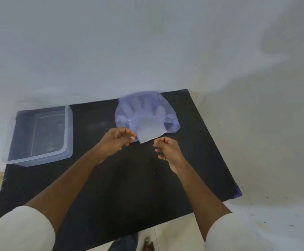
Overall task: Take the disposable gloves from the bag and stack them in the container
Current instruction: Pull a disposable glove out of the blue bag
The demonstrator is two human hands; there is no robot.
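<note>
The clear plastic container (38,134) is sitting at the far left of the black surface (111,187), overhanging its left edge a little, and it is showing only its bare, scuffed bottom with nothing lying in it. Well apart from it, toward the far middle of the surface, the translucent blue bag (147,109) is lying flat with its mouth facing you, and through its film you are seeing the spread finger shapes of the disposable gloves (144,105) packed inside. One pale, clear glove cuff (148,131) is sticking out of the bag's mouth and lying on the surface just in front of your hands. Your left hand (115,140) is reaching forward with the fingers curled and the thumb and forefinger drawn together at the near left corner of that cuff; it is touching or pinching the edge, though the blur is making it hard to tell which. Your right hand (167,149) is hovering just beside the cuff's right corner, fingers loosely curled inward, holding nothing. Both forearms are stretching out bare from rolled white sleeves (18,230) over the near part of the surface.
</note>
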